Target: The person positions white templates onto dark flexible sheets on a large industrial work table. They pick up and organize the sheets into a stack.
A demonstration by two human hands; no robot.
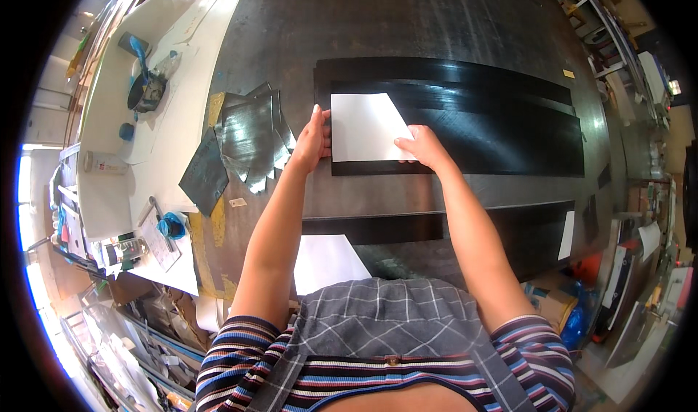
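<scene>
1. Right hand (427,148) pinched shut at the lower right of the white sheet (367,128), I have my thumb flat on top and fingertips partly tucked under its edge, probably to steady it without creasing it.
2. At the opposite edge, my left hand (311,142) is open, fingers reaching toward the paper, perhaps as a stop; I cannot tell how firmly they touch it.
3. Between my hands, that sheet, one side slanting, lies over the left end of the black sheets (502,139). Its left edge runs close to theirs, which I take for careful lining-up.
4. Just left of my left hand, dark glossy pieces (243,132) overlap in a loose fan, presumably set aside to give me room.
5. Farther from my hands, toward my body, a second white sheet (327,259) lies partly hidden, handy to reach, I would say.
6. Well apart on the left, a dark pot (150,96) stands on a white surface (185,41), likely to stay clear of the sheets.
</scene>
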